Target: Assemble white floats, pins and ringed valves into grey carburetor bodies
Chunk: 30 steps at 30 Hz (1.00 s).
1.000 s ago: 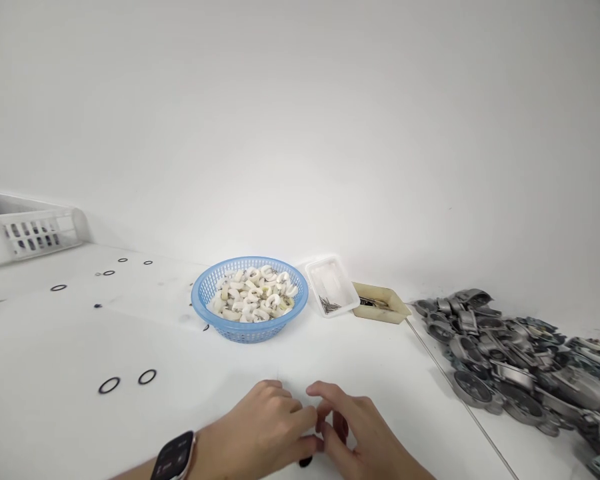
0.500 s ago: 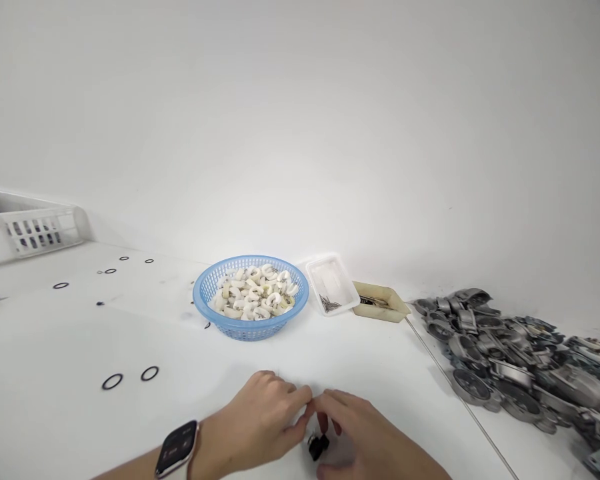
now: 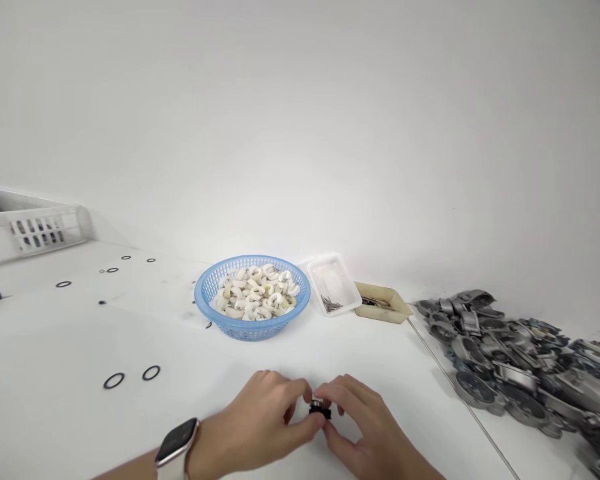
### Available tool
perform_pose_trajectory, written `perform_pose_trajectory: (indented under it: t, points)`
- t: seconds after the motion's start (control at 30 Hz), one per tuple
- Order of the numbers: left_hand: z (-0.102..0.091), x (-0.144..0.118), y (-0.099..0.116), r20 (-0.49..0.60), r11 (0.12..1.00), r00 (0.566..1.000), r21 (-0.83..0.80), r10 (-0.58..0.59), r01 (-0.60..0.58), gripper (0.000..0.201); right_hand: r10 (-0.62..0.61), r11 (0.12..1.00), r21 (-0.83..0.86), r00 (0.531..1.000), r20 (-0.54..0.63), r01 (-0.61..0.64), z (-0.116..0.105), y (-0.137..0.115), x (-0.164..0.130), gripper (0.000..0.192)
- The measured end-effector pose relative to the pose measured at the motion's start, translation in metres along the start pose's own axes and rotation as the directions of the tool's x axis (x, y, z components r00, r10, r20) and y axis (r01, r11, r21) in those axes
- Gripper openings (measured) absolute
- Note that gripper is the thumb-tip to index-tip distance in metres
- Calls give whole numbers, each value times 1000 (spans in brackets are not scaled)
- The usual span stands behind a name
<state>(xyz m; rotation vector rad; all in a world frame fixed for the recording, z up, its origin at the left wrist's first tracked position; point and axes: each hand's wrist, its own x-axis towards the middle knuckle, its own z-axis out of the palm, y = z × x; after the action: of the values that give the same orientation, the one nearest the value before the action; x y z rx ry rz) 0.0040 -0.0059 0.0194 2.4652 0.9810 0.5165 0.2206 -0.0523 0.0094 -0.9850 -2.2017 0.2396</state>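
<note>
At the bottom centre of the frame, the left hand [image 3: 260,423] and the right hand [image 3: 363,427] meet fingertip to fingertip around a small black part [image 3: 319,410], which they pinch between them just above the white table [image 3: 180,347]; the piece looks round with a paler top, but it is too small to name more closely. A smartwatch [image 3: 176,448] sits on the left wrist at the lower left. As a judgement, the fitting of this piece is under way and not finished, since both hands are closed on it and it has not been set down. Compared with the frame half a second earlier, the part sits higher and more squarely between the fingertips, where it then hung lower beneath the hands; a second ago it was barely visible at the bottom edge. Further out, two black O-rings [image 3: 133,377] lie on the table to the left, with more scattered toward the upper left near a white crate [image 3: 40,230]. Behind the hands stands a blue basket [image 3: 253,327] full of white curved pieces [image 3: 255,297], then a clear tray of pins [image 3: 333,287] and a beige tray [image 3: 383,303]. A heap of grey metal castings [image 3: 520,360] fills the right side.
</note>
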Motion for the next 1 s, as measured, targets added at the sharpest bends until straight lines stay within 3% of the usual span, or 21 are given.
perform_pose_trajectory:
  t: [0.13,0.3,0.43,0.73,1.0]
  points:
    - [-3,2,3,70,970,991,-209,-113,125,32,-71,997,-2,994,-83,71,5,-2,-1,43]
    - [0,2,3,56,932,997,-357,-52,69,6,38,995,93,997,-73,-32,-2,-4,-4,54]
    - [4,1,0,-1,941,1000,-339,-14,13,25,136,972,200,989,-52,-124,-9,-4,-5,50]
    - [3,0,-2,-65,941,997,-336,29,-49,20,263,932,272,963,-54,-239,-2,0,-9,43]
    - [3,0,-1,-56,946,998,-320,33,-49,22,408,800,457,911,62,-389,-4,1,-11,29]
